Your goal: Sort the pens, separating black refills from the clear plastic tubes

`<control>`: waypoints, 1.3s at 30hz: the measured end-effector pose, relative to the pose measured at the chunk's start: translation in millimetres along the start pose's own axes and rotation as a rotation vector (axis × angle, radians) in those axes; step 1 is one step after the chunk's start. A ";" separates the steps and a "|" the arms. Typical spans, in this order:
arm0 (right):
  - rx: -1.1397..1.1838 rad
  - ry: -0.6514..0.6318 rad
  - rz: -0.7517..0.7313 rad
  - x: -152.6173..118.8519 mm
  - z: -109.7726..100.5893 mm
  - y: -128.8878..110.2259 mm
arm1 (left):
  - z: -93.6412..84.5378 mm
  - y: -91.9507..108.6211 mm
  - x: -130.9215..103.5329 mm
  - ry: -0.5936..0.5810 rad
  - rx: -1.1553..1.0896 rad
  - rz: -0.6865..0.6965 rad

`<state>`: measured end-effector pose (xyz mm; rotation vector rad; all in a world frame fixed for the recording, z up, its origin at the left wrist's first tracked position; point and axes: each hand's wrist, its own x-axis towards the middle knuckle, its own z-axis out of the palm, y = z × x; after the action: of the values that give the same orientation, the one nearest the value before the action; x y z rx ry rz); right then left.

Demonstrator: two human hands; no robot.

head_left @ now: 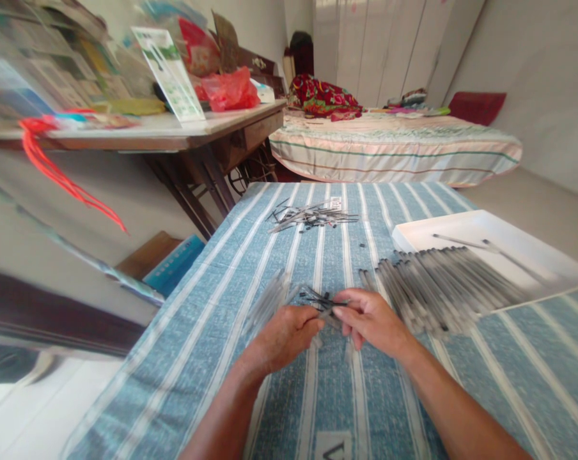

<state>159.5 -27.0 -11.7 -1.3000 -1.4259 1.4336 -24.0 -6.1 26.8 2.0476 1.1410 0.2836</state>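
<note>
My left hand [289, 335] is closed, thumb and fingers pinched on a greyish, see-through pen barrel [325, 314] whose end points toward the other hand. My right hand [369, 321] is closed just beside it, its fingertips meeting near the barrel; what they pinch is too blurred to make out. Beyond the fingertips lies a small heap of black pen caps [323, 298]. Clear empty barrels [267, 303] lie in a bunch left of my hands. On the right, a wide row of dark-tipped pens [442, 281] lies side by side, partly against a white tray.
The white tray [490, 223] holds a couple of pens. Farther up the striped cloth [212, 306] sits a pile of thin refills [311, 216], with one loose black cap [362, 245] near it. A sewing table [174, 142] stands at left, a bed [389, 144] behind.
</note>
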 end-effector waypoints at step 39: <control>-0.454 0.460 -0.166 -57.0 -26.0 -31.7 | -20.8 -32.0 2.7 0.414 0.715 -0.312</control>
<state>192.7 -71.1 31.8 -1.6139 -1.5348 0.6560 -53.5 16.6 17.9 2.4198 2.0175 0.1544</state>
